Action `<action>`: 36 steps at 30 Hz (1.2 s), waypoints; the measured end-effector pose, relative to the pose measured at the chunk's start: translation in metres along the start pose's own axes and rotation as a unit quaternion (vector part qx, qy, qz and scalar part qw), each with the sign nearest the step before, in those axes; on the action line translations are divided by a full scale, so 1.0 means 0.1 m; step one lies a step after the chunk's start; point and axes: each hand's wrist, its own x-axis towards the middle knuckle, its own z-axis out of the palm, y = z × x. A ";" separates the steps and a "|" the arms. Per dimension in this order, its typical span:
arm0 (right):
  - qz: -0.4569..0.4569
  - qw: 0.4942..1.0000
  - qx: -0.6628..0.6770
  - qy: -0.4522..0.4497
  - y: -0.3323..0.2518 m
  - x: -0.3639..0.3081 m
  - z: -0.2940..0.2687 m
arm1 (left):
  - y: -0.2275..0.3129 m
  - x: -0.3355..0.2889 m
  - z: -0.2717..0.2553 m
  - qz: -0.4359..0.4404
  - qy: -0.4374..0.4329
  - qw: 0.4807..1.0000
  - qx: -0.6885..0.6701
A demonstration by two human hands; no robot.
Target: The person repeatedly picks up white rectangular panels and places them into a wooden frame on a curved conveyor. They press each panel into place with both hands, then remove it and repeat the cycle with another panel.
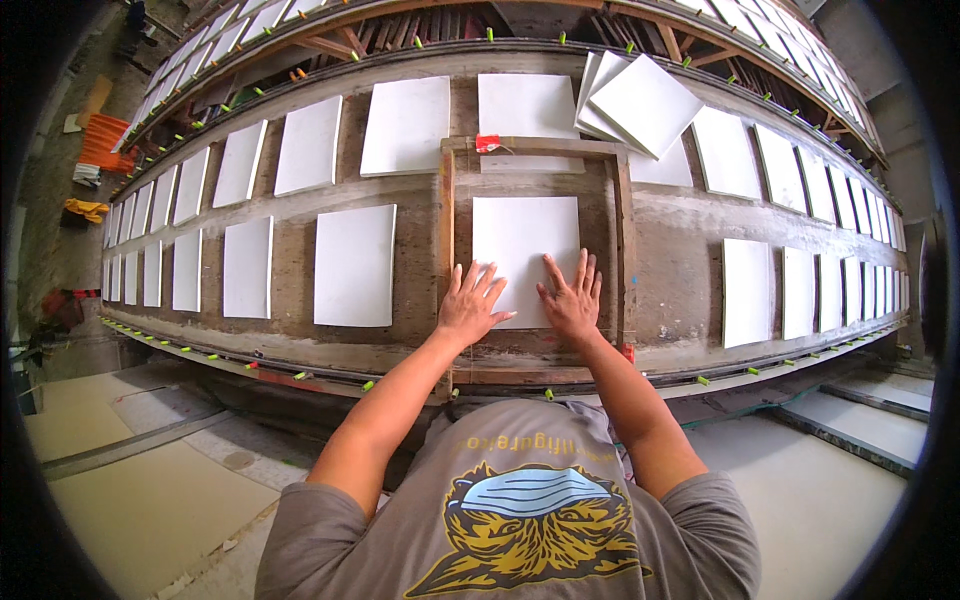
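Note:
A white rectangular sheet [525,235] lies flat on the long table, inside a wooden frame [622,200]. My left hand [472,303] rests at the sheet's left edge with its fingers spread and stretched away from me. On the right edge, my right hand [573,297] lies with fingers extended, the index finger over the sheet. Neither hand grips anything. A red piece of tape [487,144] marks the frame's far bar.
Two rows of white sheets [355,265] run along the table [670,290]. A fanned stack of sheets [648,105] sits at the far right of the frame. Small green pegs [703,380] line the table edges. Another table with sheets stands beyond; orange mesh [103,142] lies at far left.

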 end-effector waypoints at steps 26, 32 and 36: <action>-0.084 0.995 0.051 -0.032 0.21 1.20 -0.55 | -0.17 0.13 0.13 0.042 -0.017 0.999 -0.030; -0.179 0.977 -0.097 0.056 0.33 1.11 -0.24 | -0.11 0.15 0.02 0.027 -0.042 0.998 -0.025; -0.248 0.967 -0.045 -0.050 0.01 0.63 -0.04 | -0.12 0.13 0.02 0.027 -0.050 0.998 -0.010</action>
